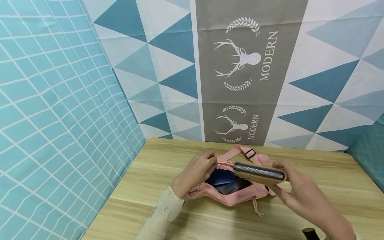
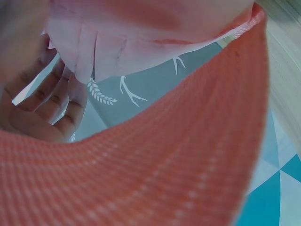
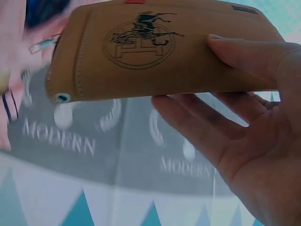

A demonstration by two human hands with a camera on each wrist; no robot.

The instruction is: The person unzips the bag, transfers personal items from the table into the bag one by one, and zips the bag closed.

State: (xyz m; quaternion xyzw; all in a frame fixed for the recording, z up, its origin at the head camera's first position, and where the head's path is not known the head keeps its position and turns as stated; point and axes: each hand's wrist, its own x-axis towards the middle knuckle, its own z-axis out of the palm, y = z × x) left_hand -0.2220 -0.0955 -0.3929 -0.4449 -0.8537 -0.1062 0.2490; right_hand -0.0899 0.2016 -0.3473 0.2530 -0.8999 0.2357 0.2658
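A pink waist bag (image 1: 232, 199) lies on the table with its mouth spread wide, and dark blue and black things (image 1: 223, 181) show inside. My left hand (image 1: 196, 170) grips the bag's rim at its left end. In the left wrist view, pink cloth (image 2: 188, 141) crosses in front, and the fingers (image 2: 51, 103) curl beside it. Over the bag's right side my right hand (image 1: 306, 190) holds a tan zip-around wallet (image 1: 259, 173) between thumb and fingers. A horse emblem is printed on the wallet (image 3: 188, 70) in the right wrist view, where the thumb (image 3: 244, 54) presses its face.
The bag's strap (image 1: 231, 153) with a black buckle (image 1: 250, 153) lies behind it. A black rounded object (image 1: 310, 233) pokes in at the bottom right. Patterned cloth (image 1: 168, 66) hangs behind the wooden table (image 1: 144, 186), and blue checked cloth (image 1: 60, 116) hangs at left.
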